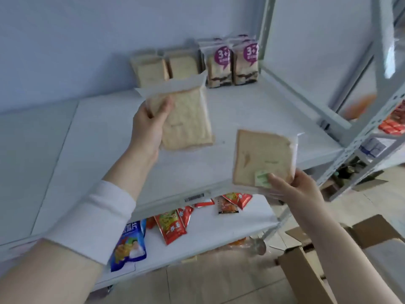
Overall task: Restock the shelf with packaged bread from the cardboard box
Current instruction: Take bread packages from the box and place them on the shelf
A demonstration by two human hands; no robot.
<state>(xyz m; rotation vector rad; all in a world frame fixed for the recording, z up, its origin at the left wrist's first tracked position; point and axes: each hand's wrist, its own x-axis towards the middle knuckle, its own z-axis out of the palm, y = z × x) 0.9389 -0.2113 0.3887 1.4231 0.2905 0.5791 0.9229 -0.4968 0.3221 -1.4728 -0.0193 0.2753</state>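
My left hand (149, 123) grips a clear pack of plain sliced bread (188, 119) by its left side, held above the white shelf (105, 132). A second bread pack (263, 156) with a small green sachet inside is pinched at its lower corner by my right hand (293, 189), over the shelf's front right. At the back of the shelf stand two plain bread packs (166, 66) and two packs with purple labels (232, 64). The open cardboard box (350, 255) sits on the floor at lower right.
The lower shelf (214, 229) holds red snack sachets (173, 224) and a blue bag (129, 246). A grey perforated upright (359, 145) and diagonal brace frame the right side. Another rack with red goods (392, 126) stands further right. The wall is right behind the shelf.
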